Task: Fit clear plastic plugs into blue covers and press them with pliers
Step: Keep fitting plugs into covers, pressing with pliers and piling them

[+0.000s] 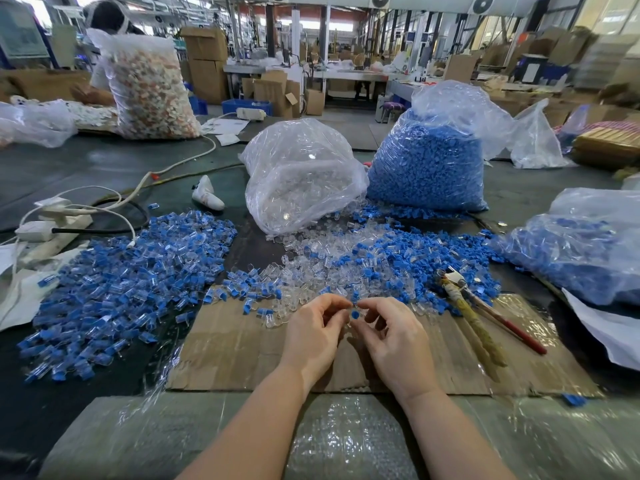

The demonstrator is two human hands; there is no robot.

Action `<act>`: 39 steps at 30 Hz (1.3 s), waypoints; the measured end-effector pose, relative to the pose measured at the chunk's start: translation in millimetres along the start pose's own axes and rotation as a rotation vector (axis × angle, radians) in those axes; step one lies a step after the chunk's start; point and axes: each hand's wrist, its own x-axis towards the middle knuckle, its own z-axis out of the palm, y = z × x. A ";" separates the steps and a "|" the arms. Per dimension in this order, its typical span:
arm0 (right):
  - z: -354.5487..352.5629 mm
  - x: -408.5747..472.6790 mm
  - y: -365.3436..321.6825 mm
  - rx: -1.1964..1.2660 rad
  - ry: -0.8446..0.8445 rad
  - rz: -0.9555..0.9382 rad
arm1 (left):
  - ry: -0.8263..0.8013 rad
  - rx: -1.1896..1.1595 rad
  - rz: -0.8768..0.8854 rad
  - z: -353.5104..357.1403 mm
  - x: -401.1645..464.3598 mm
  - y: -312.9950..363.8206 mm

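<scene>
Evidently fitting: small blue plastic cover (354, 314) pinched between left hand (313, 336) and right hand (391, 341) at centre frame; taped-handle pliers (481, 325) lying ready at right.

Hands: two, the left hand (313, 332) and the right hand (394, 336)
Blue cover at the fingertips: one (354, 313)
Pliers: one pair (474, 313), lying on the cardboard
Cardboard sheets under the hands: one (235, 344)
Bags of clear plugs: one (301, 174)
Bags of blue covers: two, the far bag (429, 161) and the near bag (588, 247) at the right
Bags of pale mixed parts: one (149, 84)
Heap of fitted blue-and-clear pieces: one (114, 289), too many to count
Loose clear plugs and blue covers: one mixed spread (346, 258), uncountable
Other persons: one (104, 22)
</scene>
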 end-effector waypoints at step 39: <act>-81.0 28.3 61.3 -0.758 -0.317 0.827 | -0.009 -0.065 -0.015 -1.9 -0.5 1.5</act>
